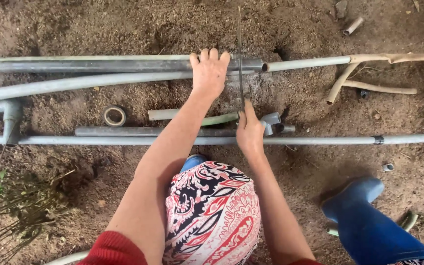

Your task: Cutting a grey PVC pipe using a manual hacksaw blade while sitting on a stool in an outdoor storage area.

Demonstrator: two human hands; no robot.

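Pipes run across the dirt before me, the long grey pipe [123, 65] farthest out. My left hand [209, 73] presses down on it, fingers curled over its far edge. My right hand [249, 131] grips the thin saw blade [240, 59], which stands across that pipe just beside my left hand. A tape roll [115, 116] lies nearby.

Tape roll [115, 116] on dirt, blue rubber boot [357, 196], pale roots [364, 83]
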